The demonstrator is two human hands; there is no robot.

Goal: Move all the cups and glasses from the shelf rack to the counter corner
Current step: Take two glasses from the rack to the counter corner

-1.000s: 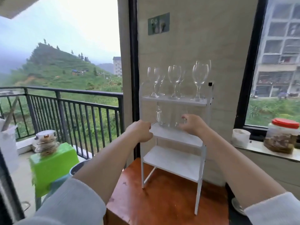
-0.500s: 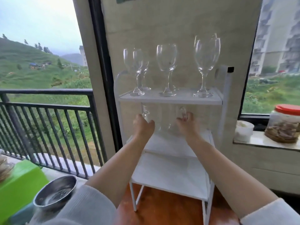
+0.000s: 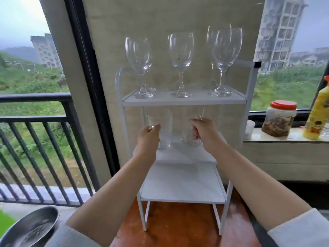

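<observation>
A white three-tier shelf rack [image 3: 185, 101] stands on a brown wooden counter [image 3: 178, 227]. Several clear wine glasses [image 3: 181, 50] stand on its top tier. On the middle tier stand two clear glass mugs. My left hand [image 3: 148, 136] grips the handle of the left mug [image 3: 164, 125]. My right hand [image 3: 203, 133] grips the handle of the right mug [image 3: 188, 125]. Both mugs seem to rest on the shelf. The bottom tier holds nothing.
A windowsill at the right carries a white cup [image 3: 249, 128], a red-lidded jar [image 3: 279, 120] and a yellow bottle [image 3: 318, 113]. A steel bowl [image 3: 28, 227] sits at the lower left. A black balcony railing [image 3: 35, 122] runs along the left.
The view has moved closer to the rack. Both hands went from the middle tier's edge in to the two mugs and closed round their handles.
</observation>
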